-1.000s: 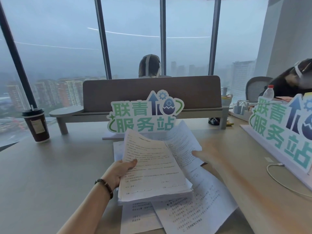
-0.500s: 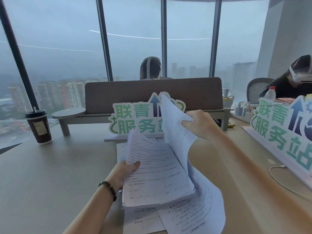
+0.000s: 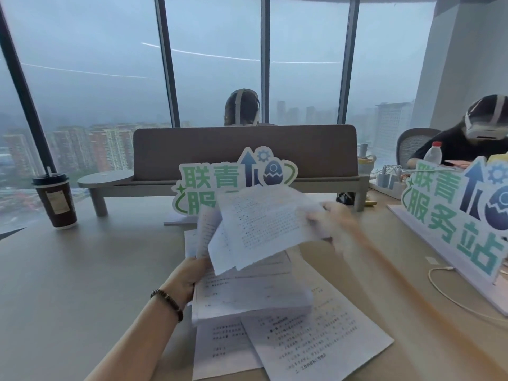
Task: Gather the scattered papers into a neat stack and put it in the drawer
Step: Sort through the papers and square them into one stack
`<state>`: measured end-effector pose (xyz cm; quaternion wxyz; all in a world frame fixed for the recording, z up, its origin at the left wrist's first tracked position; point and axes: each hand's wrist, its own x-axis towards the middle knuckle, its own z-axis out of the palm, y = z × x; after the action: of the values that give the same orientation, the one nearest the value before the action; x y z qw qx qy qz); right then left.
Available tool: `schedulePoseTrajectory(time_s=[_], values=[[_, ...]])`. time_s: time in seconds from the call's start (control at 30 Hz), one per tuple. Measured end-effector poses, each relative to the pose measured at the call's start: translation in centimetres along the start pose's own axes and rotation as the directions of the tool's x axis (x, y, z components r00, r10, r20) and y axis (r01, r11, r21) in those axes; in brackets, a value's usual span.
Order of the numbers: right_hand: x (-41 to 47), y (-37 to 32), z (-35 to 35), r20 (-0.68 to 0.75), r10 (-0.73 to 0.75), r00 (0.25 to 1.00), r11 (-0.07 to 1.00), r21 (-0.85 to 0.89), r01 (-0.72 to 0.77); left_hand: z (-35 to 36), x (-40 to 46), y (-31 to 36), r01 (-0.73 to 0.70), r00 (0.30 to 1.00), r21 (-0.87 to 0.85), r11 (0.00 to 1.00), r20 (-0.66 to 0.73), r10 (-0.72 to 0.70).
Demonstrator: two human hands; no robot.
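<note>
Overhead, thin printed sheets (image 3: 264, 226) in both hands (image 3: 334, 224).

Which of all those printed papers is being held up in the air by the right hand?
The sheet in the right hand, raised above the pile. The left hand holds the stack; two loose sheets lie flat on the desk.

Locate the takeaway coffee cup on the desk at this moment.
In the head view, the coffee cup stands upright at the far left of the desk, by the window, left of the round end of the grey shelf.
</note>
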<state>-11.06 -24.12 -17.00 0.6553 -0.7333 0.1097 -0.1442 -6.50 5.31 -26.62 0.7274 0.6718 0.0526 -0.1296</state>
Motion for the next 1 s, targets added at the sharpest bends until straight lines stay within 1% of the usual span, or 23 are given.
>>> schedulePoseTrajectory(time_s=[0.07, 0.13, 0.17, 0.23, 0.37, 0.5, 0.57, 0.67, 0.77, 0.83, 0.9, 0.93, 1.0], values=[[0.1, 2.3, 0.4, 0.013, 0.058, 0.998, 0.992, -0.115, -0.057, -0.2, 0.6, -0.2, -0.004, 1.000, -0.061, 0.998, -0.007, 0.004], [-0.2, 3.9, 0.7, 0.059, 0.094, 0.994, 0.966, -0.248, -0.077, -0.6, 1.4, -0.5, 0.004, 1.000, -0.196, 0.981, -0.006, -0.005], [-0.3, 4.6, 0.7, 0.075, 0.111, 0.991, 0.955, -0.284, -0.086, -0.7, 1.6, -0.5, 0.022, 1.000, -0.250, 0.968, -0.011, -0.025], [-0.3, 5.8, 0.6, 0.084, 0.154, 0.984, 0.943, -0.310, -0.121, -0.4, 1.3, -0.1, 0.039, 0.999, -0.288, 0.957, -0.001, -0.041], [-0.1, 7.2, 0.3, 0.093, 0.190, 0.977, 0.905, -0.403, -0.138, 0.2, 0.6, 0.5, 0.008, 0.999, -0.232, 0.973, -0.042, -0.019], [-0.3, 7.4, 0.3, 0.102, 0.207, 0.973, 0.920, -0.360, -0.158, 0.3, 0.1, 0.6, 0.005, 0.997, -0.156, 0.988, -0.075, -0.017], [-0.7, 7.3, 0.6, 0.128, 0.187, 0.974, 0.913, -0.389, -0.124, 0.2, 0.2, 0.5, 0.002, 0.996, -0.119, 0.993, -0.092, -0.013], [-1.3, 7.7, 1.4, 0.203, 0.132, 0.970, 0.910, -0.413, -0.037, 0.3, 0.0, 0.3, -0.004, 0.992, -0.076, 0.997, -0.128, -0.006], [-1.5, 8.1, 2.1, 0.287, 0.112, 0.951, 0.896, -0.444, 0.029, 0.2, -0.2, 0.3, 0.000, 0.992, -0.061, 0.998, -0.122, -0.008], [-1.4, 8.3, 2.3, 0.306, 0.120, 0.944, 0.854, -0.517, 0.059, 0.1, -0.1, 0.2, 0.011, 0.996, -0.076, 0.997, -0.092, -0.018], [-1.1, 8.4, 2.3, 0.282, 0.117, 0.952, 0.787, -0.611, 0.084, 0.1, 0.0, 0.2, 0.029, 0.995, -0.059, 0.998, -0.089, -0.034], [-1.1, 8.5, 2.2, 0.257, 0.091, 0.962, 0.733, -0.671, 0.109, 0.0, 0.0, 0.2, 0.037, 0.994, -0.042, 0.998, -0.101, -0.041], [-0.9, 8.6, 1.5, 0.188, -0.010, 0.982, 0.577, -0.801, 0.159, 0.0, 0.2, 0.2, 0.045, 0.992, -0.023, 0.999, -0.120, -0.048]])
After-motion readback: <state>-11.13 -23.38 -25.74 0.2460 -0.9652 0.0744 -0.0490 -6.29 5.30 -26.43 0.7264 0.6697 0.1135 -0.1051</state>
